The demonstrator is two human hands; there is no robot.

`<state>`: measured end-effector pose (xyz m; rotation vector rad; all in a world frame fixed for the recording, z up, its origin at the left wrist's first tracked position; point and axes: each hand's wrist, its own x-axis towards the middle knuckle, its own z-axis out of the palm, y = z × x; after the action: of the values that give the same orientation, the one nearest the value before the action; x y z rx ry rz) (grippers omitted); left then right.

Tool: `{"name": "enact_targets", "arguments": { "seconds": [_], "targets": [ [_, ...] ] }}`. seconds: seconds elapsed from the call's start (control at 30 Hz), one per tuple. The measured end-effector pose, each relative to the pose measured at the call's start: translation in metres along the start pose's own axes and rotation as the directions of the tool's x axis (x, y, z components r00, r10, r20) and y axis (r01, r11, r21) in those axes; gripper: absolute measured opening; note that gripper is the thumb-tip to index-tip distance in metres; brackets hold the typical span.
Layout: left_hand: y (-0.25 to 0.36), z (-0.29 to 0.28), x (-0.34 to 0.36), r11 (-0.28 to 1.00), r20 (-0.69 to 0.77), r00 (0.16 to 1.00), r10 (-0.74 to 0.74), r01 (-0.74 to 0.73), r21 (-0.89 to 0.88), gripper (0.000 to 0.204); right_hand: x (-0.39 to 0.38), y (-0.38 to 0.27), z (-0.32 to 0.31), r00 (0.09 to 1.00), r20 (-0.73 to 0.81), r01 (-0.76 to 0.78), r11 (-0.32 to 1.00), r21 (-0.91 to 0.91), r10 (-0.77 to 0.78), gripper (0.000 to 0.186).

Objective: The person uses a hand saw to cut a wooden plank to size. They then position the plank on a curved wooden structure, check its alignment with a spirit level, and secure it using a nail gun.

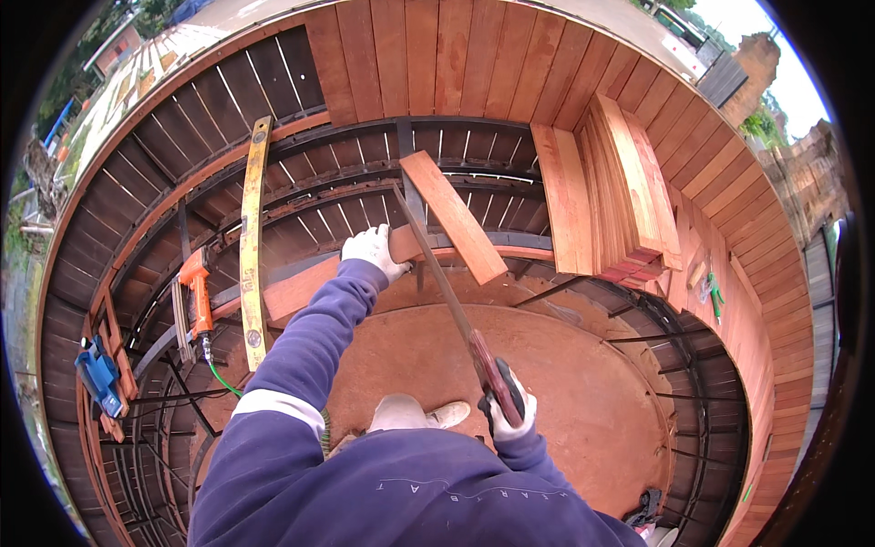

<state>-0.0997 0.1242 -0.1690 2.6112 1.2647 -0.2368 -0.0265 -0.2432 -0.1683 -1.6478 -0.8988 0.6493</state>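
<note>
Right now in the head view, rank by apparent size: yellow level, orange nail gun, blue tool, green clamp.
1. yellow level
2. orange nail gun
3. blue tool, close to the nail gun, unsure
4. green clamp
</note>
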Motion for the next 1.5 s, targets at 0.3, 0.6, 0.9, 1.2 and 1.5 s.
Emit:
{"name": "enact_targets", "arguments": {
  "seconds": [0.3, 0.6, 0.9, 1.2, 1.5],
  "targets": [
    [0.009, -0.005, -0.001, 1.0, -0.017, 1.0, 0.01, -0.009, 0.018, 0.085, 0.106, -0.004, 0.051, 0.973, -0.08, 0.217, 0.976, 0.013, -0.216, 0.056],
    [0.005, -0.005, -0.001, 0.999, 0.03, 0.999, -0.024, 0.023, 0.033, 0.082, -0.032, 0.014, -0.012, 1.0, 0.007, 0.026, 0.999, -0.034, -0.026, 0.056],
    [0.005, 0.001, -0.003, 0.999, -0.032, 0.999, -0.015, 0.016, 0.049, 0.081, 0.049, 0.0, 0.031, 0.997, -0.038, 0.076, 0.991, 0.109, -0.072, 0.057],
    [0.009, -0.005, -0.002, 0.999, -0.028, 1.0, 0.009, -0.008, 0.034, 0.084, 0.03, 0.032, 0.026, 0.983, -0.062, 0.169, 0.984, -0.06, -0.172, 0.056],
    [0.004, -0.002, -0.002, 0.999, 0.0, 1.0, -0.02, 0.02, 0.028, 0.08, -0.038, 0.012, -0.006, 1.0, -0.003, -0.012, 0.998, -0.067, 0.012, 0.055]
  ]
}}
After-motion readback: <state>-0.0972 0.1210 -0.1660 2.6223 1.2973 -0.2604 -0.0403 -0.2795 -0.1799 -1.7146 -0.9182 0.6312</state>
